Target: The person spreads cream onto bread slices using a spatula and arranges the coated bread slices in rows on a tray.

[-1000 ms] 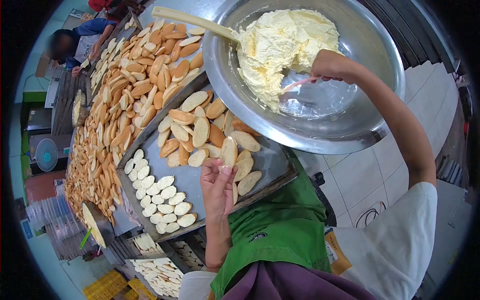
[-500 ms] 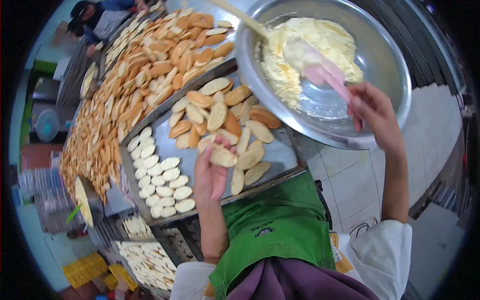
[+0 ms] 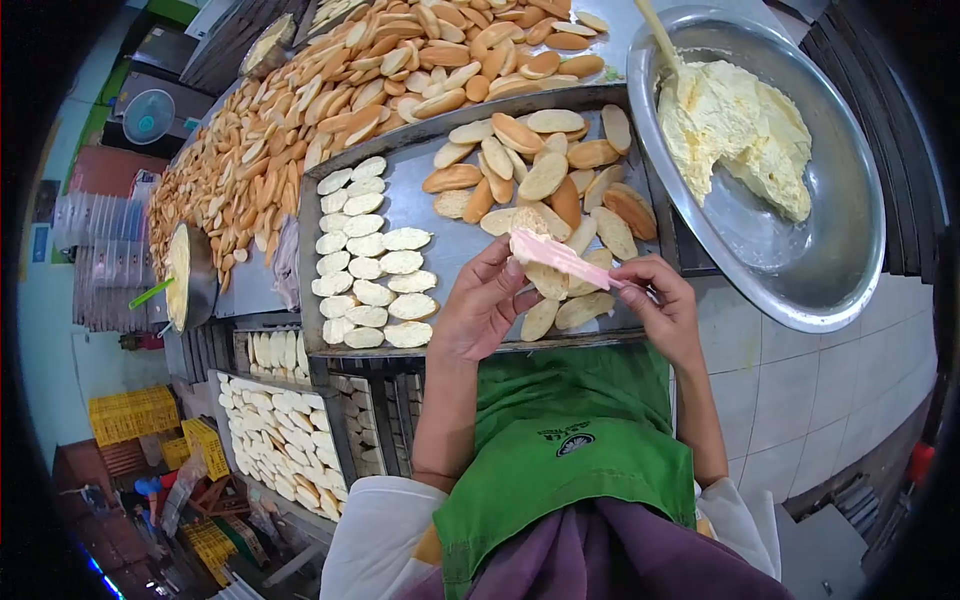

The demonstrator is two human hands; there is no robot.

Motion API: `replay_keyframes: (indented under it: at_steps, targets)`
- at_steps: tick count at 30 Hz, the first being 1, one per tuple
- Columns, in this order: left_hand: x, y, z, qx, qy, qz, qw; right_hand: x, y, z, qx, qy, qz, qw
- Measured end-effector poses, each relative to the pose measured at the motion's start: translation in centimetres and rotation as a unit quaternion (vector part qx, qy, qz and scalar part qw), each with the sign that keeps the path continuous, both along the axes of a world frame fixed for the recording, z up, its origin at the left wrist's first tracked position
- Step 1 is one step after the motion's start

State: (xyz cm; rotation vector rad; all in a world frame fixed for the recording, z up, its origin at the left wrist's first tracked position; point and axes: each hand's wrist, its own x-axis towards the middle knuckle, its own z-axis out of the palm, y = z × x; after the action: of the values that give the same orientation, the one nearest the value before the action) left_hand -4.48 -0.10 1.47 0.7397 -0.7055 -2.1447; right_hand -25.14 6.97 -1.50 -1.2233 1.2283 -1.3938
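My left hand is closed around a cut bread slice above the tray's front edge. In my right hand is a pink spatula, which lies across the slice and partly covers it. The metal tray underneath carries plain bread slices in a loose heap at the right. Rows of cream-coated slices lie at its left. Beyond my right hand, a steel bowl contains pale yellow cream, with a wooden handle sticking out.
A large heap of bread pieces covers the table behind the tray. Another tray of coated slices stands lower left. A smaller bowl of cream and plastic containers are at the left. Yellow crates sit farther off.
My right hand has brought the spatula from the bowl leftward and down onto the slice in my left hand. The camera view has shifted, so the tray and bowl appear farther right.
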Motion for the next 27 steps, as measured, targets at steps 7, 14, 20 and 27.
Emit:
replay_keyframes:
  at_steps: [7, 14, 20, 27]
  targets:
    - [1.5, -0.5, -1.4, -0.045, 0.064, 0.039, 0.996, -0.7, 0.3, 0.1, -0.050, 0.211, -0.067, 0.974]
    - [1.7, -1.0, -1.0, -0.121, 0.056, 0.108, 0.985, -0.5, 0.8, 1.0, 0.000, 0.162, -0.033, 0.986]
    - [1.6, -0.7, -1.3, -0.059, 0.031, 0.125, 0.990, -0.5, 0.9, 0.0, 0.001, 0.086, -0.082, 0.993]
    - [1.4, 0.3, -2.4, -0.040, -0.020, -0.044, 0.998, 1.2, -0.8, 0.7, -0.095, 0.266, -0.198, 0.939]
